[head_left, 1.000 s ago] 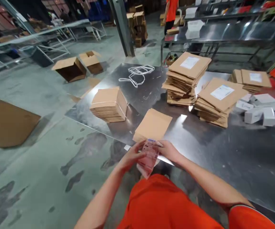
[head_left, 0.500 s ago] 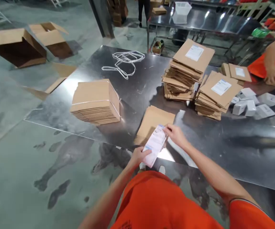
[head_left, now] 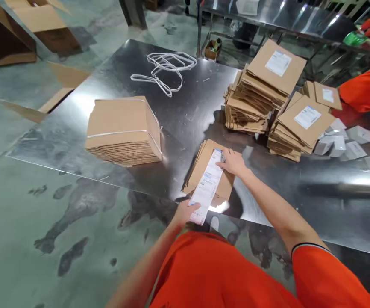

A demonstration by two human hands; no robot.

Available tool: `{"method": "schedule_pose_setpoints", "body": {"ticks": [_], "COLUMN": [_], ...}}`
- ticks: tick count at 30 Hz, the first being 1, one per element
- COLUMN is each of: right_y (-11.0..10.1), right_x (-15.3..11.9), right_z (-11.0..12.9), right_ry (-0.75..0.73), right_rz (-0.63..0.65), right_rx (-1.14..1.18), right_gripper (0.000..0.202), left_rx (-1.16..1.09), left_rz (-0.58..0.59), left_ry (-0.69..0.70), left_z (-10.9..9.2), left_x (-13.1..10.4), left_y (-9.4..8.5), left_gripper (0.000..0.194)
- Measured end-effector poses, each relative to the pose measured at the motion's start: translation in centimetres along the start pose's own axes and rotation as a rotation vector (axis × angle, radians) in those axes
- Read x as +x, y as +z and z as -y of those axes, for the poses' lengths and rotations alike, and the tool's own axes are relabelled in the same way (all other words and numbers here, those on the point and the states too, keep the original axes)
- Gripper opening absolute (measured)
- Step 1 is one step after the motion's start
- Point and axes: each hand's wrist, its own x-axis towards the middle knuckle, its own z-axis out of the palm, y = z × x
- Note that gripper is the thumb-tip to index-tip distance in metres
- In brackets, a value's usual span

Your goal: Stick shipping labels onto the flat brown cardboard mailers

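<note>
Head cam: label strip [head_left: 208,184] slants far-R over cardboard [head_left: 225,186]; L hand [head_left: 185,212] pinches near end; R hand [head_left: 233,161], nearer cardboard, touches far end, grip unclear.

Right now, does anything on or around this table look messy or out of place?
The white strapping lies in loose, tangled loops on the metal table. The tall labelled stack has uneven, jutting edges, unlike the neatly tied bundle. Dark patches blotch the floor; I can't tell whether they're wet.
</note>
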Motion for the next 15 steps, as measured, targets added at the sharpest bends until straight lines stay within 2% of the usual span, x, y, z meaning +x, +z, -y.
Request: {"method": "schedule_pose_setpoints", "body": {"ticks": [3,5,6,8,9,11,12,15], "right_y": [0.0,0.6,1.1,2.7,3.7,5.5,6.3,7.1], "right_x": [-0.6,-0.8,-0.9,-0.9,-1.0,-1.5,-1.9,-3.0], "right_z": [0.5,1.1,1.6,2.8,3.5,4.7,5.1,4.6], "right_ry": [0.042,-0.055,-0.112,-0.15,-0.129,-0.126,-0.175,-0.426], "right_rz": [-0.099,-0.157,-0.167,-0.178,-0.188,-0.193,-0.178,-0.083], "right_rx": [-0.053,0.027,0.079,0.139,0.142,0.126,0.126,0.149], "right_gripper": [0.081,0.073,0.066,0.057,0.058,0.063,0.063,0.057], "left_rx": [0.087,0.165,0.233,0.397,0.481,0.627,0.683,0.719], "left_rz": [-0.014,0.019,0.059,0.117,0.121,0.103,0.095,0.108], "left_ry": [-0.016,0.083,0.191,0.402,0.463,0.475,0.46,0.413], "left_z": [1.6,1.1,0.3,-2.2,-3.4,-5.4,-5.8,-5.4], "left_x": [-2.7,-4.1,-4.3,-3.6,-2.7,-0.7,0.2,1.6], "left_y": [-2.0,-3.2,-3.5,-3.6,-3.4,-2.9,-2.6,-2.1], "left_gripper": [0.035,0.037,0.037,0.032,0.03,0.024,0.023,0.023]}}
